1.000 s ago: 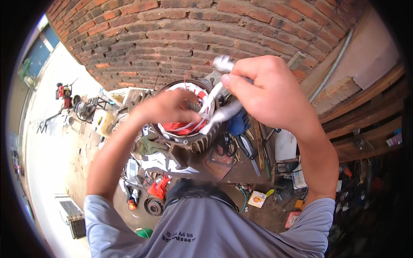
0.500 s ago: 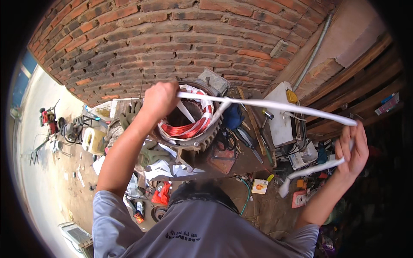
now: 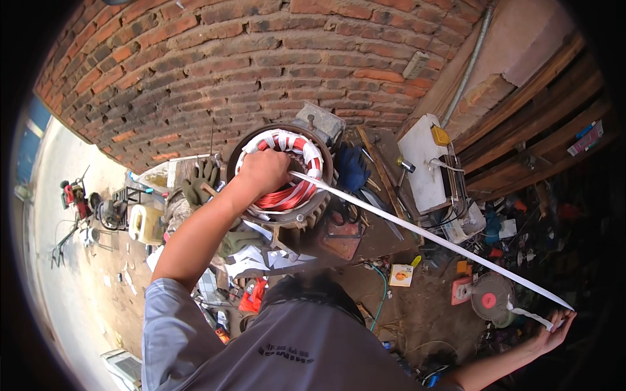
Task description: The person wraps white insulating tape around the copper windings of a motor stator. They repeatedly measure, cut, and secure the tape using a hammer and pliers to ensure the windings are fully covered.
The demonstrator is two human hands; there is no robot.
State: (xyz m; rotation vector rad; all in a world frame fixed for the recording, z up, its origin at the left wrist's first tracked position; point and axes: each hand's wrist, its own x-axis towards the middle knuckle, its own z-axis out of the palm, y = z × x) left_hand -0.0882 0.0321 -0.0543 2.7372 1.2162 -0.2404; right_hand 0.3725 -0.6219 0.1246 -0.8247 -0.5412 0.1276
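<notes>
An electric motor stator in a finned metal housing stands on the bench, its red wire coil partly wrapped in white binding. My left hand is closed over the coil at the bore, its fingertips hidden. A white cloth tape runs taut from beside that hand, across the coil's right side, down to the lower right. There my right hand, arm stretched out, pinches the tape, and a loose tail of it hangs by the fingers.
A brick wall rises behind the bench. Gloves, white paper scraps and scissors lie around the stator. To the right stand a white box-like appliance and clutter; a round fan-like disc lies below the tape.
My right hand has swung down and outward, drawing the tape longer and straight. My left hand has moved down and right, from the stator's upper left rim onto the coil at the bore.
</notes>
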